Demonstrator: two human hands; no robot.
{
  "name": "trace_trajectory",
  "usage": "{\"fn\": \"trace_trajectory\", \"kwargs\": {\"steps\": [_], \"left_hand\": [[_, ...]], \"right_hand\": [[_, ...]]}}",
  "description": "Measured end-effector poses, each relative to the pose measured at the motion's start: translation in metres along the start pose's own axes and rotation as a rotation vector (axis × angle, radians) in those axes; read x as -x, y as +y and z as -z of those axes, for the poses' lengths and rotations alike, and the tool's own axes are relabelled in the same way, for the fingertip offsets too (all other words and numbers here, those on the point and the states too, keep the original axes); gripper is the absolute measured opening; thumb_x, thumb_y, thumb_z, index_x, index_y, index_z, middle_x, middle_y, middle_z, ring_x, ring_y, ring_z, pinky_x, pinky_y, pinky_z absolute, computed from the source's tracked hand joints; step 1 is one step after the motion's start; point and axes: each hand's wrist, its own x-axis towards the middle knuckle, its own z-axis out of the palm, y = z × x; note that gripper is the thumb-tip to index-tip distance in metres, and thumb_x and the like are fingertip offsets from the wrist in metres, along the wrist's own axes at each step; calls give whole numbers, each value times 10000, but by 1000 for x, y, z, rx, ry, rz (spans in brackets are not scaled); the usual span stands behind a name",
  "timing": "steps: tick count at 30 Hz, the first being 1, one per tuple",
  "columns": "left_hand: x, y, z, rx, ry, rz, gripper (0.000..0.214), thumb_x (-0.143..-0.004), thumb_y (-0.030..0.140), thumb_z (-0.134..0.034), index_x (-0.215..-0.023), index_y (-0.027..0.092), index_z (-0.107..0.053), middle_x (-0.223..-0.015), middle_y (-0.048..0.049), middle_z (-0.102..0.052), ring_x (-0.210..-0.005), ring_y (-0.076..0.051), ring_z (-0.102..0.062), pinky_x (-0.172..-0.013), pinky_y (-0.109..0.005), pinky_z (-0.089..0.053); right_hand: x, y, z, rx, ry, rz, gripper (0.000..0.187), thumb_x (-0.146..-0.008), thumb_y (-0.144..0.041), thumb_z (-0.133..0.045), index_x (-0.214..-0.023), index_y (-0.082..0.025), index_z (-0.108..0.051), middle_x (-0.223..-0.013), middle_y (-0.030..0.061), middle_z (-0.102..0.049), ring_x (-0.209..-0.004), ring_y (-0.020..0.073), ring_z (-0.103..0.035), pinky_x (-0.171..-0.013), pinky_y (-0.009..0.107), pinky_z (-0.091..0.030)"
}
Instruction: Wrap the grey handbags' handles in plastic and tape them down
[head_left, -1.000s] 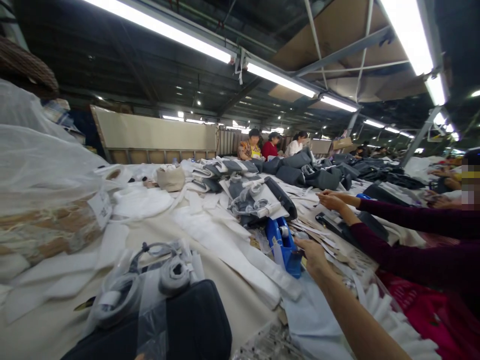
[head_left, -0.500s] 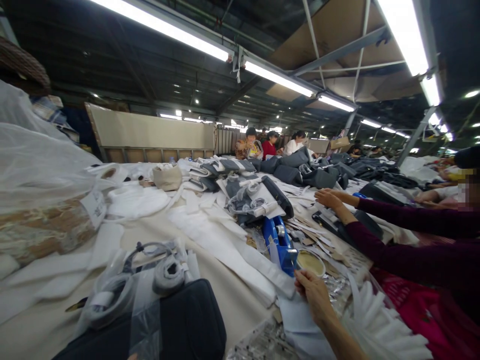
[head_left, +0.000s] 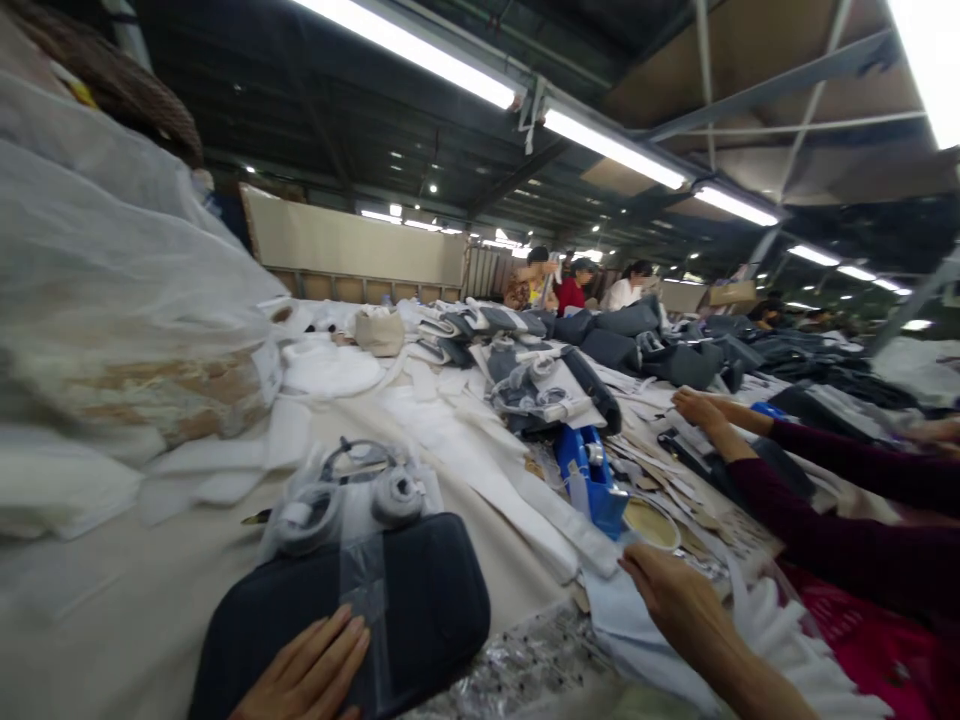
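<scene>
Left hand (head_left: 311, 672) flat, fingers spread, on dark padded case (head_left: 352, 610), bottom centre of frame. Case judged light, semi-stiff, plastic-wrapped, likely slippery; grip at edges. Right hand (head_left: 671, 598) pinches pale cloth (head_left: 622, 630), soft, on surface (head_left: 112, 620).

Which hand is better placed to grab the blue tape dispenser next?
Right, probably. The right hand rests on pale cloth just below the blue tape dispenser, with nothing between them. The left hand lies flat on the dark case, farther away.
</scene>
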Motion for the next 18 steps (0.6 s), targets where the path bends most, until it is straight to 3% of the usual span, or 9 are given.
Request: {"fn": "trace_trajectory", "kwargs": {"steps": [2, 5, 10, 13, 18], "left_hand": [[-16, 9, 19, 11, -148, 123, 335, -839, 186, -480, -1147, 134, -599, -1144, -52, -658, -1120, -201, -559, -941, -290, -445], [-27, 23, 30, 74, -224, 209, 356, -829, 123, -435, -1158, 97, -569, -1166, -104, -641, -1154, -236, -541, -925, -364, -478], [-24, 37, 27, 45, -238, 331, 318, -870, 137, -423, -1148, 89, -570, -1175, -107, -636, -1155, -235, -542, -966, -379, -451], [-22, 41, 25, 59, -210, 355, 309, -897, 161, -410, -1149, 86, -571, -1161, -85, -640, -1149, -226, -538, -998, -374, -409], [-14, 45, 15, 95, -216, 394, 318, -904, 211, -439, -1176, 91, -551, -1180, -70, -616, -1173, -232, -500, -1074, -392, -296]], "right_hand": [[4, -24, 8, 108, -167, 287, 231, -796, -265, -405, -594, -236, -512, -560, 38, -606, -521, 194, -565, -522, 283, -350], [7, -69, 16, 108, -408, 665, 240, -761, -85, -407, -644, -249, -537, -603, -4, -639, -511, 145, -589, -492, 237, -364], [0, -157, 3, 169, -717, 1046, 273, -738, -4, -435, -741, -240, -571, -719, 1, -672, -619, 144, -626, -546, 239, -375], [-16, -204, -25, 297, -780, 1178, 206, -719, -26, -481, -763, -203, -578, -720, 25, -662, -650, 169, -624, -588, 272, -357], [-47, -251, -68, 386, -638, 1340, 160, -759, -60, -500, -819, -167, -603, -744, 58, -663, -699, 183, -617, -659, 304, -342]]}}
